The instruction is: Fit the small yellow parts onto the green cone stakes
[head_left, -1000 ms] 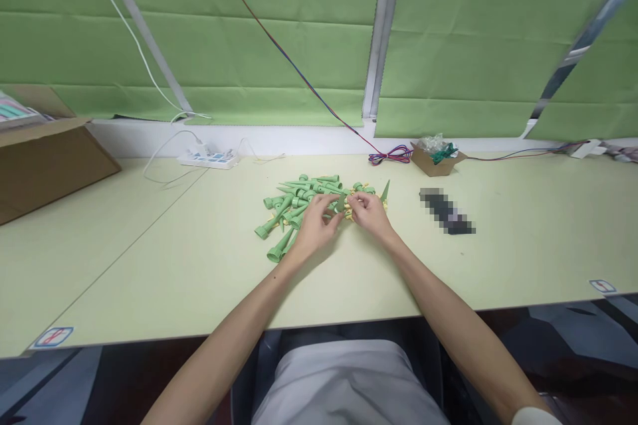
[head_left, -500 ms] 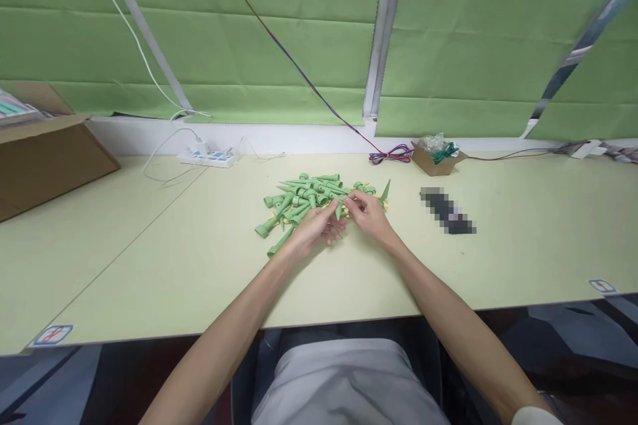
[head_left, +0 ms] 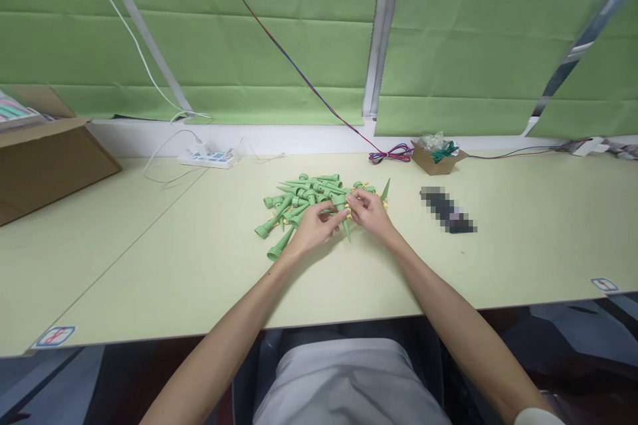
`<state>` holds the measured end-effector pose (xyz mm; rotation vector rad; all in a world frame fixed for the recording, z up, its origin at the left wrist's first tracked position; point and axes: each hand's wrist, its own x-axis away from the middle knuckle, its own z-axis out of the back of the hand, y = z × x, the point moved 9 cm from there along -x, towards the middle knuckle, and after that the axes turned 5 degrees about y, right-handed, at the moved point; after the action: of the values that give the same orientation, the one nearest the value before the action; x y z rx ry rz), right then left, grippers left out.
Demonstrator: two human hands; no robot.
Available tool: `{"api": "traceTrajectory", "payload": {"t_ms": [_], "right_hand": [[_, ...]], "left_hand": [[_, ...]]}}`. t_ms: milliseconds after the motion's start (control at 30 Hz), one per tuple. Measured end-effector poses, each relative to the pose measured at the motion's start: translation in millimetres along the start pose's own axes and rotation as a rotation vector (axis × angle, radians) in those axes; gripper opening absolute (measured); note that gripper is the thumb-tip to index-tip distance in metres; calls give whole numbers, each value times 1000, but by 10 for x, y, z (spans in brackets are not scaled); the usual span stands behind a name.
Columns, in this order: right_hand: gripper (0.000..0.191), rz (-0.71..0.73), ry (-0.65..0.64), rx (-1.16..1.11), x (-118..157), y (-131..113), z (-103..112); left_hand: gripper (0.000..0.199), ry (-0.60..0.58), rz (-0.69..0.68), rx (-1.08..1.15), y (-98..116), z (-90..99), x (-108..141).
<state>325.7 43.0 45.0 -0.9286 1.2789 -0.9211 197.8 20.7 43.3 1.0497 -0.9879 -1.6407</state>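
Observation:
Between my hands a green plastic spike (head_left: 341,204) points down and toward me, its wide end up. My left hand (head_left: 318,227) has its thumb and fingers closed round the spike's body. At the spike's wide end, my right hand (head_left: 367,211) is pinched; whatever its fingertips grip is too small to make out. Behind and left of my hands lies a pile of green spikes (head_left: 289,199) with wide ribbed ends. Small yellow pieces (head_left: 391,206) show at the pile's right, beside an upright green cone (head_left: 385,190).
A small cardboard box (head_left: 434,163) with clear plastic and green items stands at the back. Right of my hands lies a dark pixelated object (head_left: 447,210). A power strip (head_left: 209,158) and a large carton (head_left: 54,166) are on the left. Coiled wires (head_left: 391,155) lie by the wall.
The spike between my hands has turned so its tip shows below my fingers. My left fingers have closed in round it, and my right hand has barely moved.

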Motion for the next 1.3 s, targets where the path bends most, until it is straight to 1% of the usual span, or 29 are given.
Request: {"api": "traceTrajectory", "payload": {"t_ms": [67,100,167,300,333,400,500,567,633,700,800,867,900,1000,1133,1233,1300], "right_hand": [[53,-19,-11,-4,-4,6,-8],[54,-31,-21,-3,-5,13,-14],[54,-60,-47,-12,-7,31,-31],[51,-103,-89,-53,-13,76,-60],[51,-104,-91,-60,-17,84,-63],[50,-98,-80,-74,-26,93,-63],[50,-75,-41,-109,-36,92,-55],[49,-47,-10,-121,-37,80,-40],[46,-21,24,-118,-35,70,-9],[43,3,56,-100,-31,56,30],[39,56,78,-38,-12,-9,63],[37,96,60,29,13,-76,39],[37,111,41,66,28,-106,14],[33,129,-18,128,67,-162,-62],[30,143,-16,190,77,-181,-63],[31,166,1,237,67,-190,-40],[31,157,4,239,60,-176,-31]], "left_hand": [[34,56,-65,-71,34,42,-6],[32,102,-110,-109,60,75,-10],[27,156,-214,-172,124,101,-12],[7,198,-381,-273,224,97,10],[5,207,-406,-291,238,97,16],[7,226,-418,-310,243,105,18],[16,253,-337,-294,180,138,-13],[20,275,-241,-253,101,173,-43],[21,270,-114,-158,-10,190,-73],[23,208,57,12,-155,144,-95],[29,52,319,344,-315,-38,-70],[36,-22,426,512,-334,-137,-35],[37,-54,448,561,-321,-171,-23],[34,-111,413,585,-246,-201,-11],[30,-60,327,520,-196,-132,-17],[34,-38,233,452,-140,-98,-25],[38,-28,152,382,-85,-77,-29]]}}
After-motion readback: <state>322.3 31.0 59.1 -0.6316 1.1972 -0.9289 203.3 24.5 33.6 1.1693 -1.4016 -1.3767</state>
